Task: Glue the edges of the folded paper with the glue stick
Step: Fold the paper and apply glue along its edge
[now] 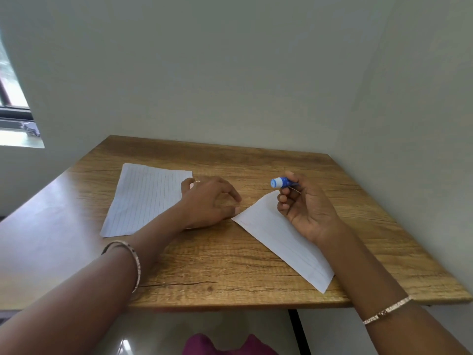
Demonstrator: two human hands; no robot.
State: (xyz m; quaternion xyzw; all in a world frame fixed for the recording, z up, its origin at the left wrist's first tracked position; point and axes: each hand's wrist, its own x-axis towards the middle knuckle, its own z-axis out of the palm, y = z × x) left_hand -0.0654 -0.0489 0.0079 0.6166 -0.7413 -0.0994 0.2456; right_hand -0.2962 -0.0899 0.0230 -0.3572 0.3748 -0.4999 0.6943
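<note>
View from the person's head, looking down at a wood-grain brown worktop (230, 265) set against a pale wall. 2 bare forearms reach in from the near edge.

The left hand (210, 201) lies palm down near the middle of the worktop. Its fingers are loosely bent and hold nothing. The fingertips rest on the wood, and the thumb tip touches the far corner of the folded white paper strip (281, 239). The heel of this hand overlaps the right edge of a flat sheet of ruled white paper (146, 198), which lies toward the far left corner.

The right hand (304, 203) is raised above the far end of the folded strip, palm turned toward the left. Its fingers are curled round a short blue glue stick (280, 182), whose pale round end points left, toward the other hand. Any print on the stick is too small to read.

The folded strip lies diagonally, running from the middle of the worktop to the near edge on the right, partly under the right forearm. Faint ruled lines show on it, with no readable writing.

A thin bangle (135, 265) circles the left forearm, and a thin bracelet (386, 310) the right wrist.
</note>
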